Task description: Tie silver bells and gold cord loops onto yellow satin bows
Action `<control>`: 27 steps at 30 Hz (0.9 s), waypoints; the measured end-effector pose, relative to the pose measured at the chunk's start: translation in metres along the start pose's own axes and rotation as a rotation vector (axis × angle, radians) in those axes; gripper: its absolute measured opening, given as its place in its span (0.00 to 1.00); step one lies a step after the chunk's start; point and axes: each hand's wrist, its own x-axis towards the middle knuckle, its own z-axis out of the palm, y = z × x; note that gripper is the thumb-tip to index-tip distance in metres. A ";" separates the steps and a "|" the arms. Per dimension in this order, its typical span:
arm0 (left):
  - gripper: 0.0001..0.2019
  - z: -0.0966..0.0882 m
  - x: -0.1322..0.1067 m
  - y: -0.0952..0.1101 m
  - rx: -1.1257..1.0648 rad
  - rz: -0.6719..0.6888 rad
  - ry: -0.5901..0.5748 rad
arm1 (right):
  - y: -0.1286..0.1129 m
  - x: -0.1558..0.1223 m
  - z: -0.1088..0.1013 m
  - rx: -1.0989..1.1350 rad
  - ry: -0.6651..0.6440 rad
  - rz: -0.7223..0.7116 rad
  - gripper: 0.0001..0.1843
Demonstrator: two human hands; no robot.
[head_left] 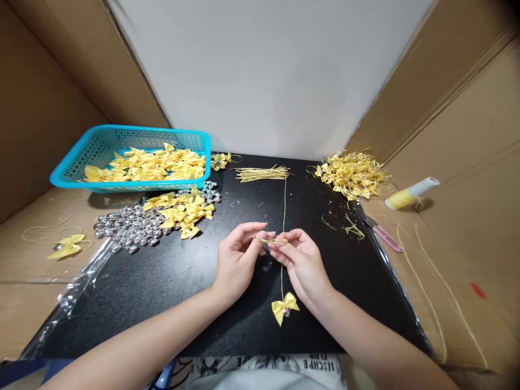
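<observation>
My left hand (238, 260) and my right hand (303, 257) meet above the black tabletop, each pinching a gold cord (271, 240) that is bent between the fingertips. A thin straight gold string (285, 206) runs from the far bundle of gold cords (262, 173) toward my hands. It shows again below them, leading down to a yellow ribbon bow (285, 309) with a small silver bell-like piece at its centre. Whether the pinched cord joins this string is hidden by my fingers.
At left stand a blue basket (57, 176) of yellow bows, a pile of silver bell-like pieces (130, 227) and loose bows (184, 211). At right lie a heap of corded bows (353, 173), string scraps (353, 227), a pink-handled cutter (388, 238) and a tube (412, 194).
</observation>
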 end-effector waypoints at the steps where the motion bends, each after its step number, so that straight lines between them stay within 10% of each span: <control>1: 0.13 0.000 -0.001 0.000 -0.006 -0.005 -0.001 | 0.000 0.001 -0.001 0.009 0.005 0.011 0.21; 27: 0.16 0.003 0.002 0.000 -0.207 -0.257 0.011 | 0.007 0.005 -0.001 0.151 0.072 0.154 0.20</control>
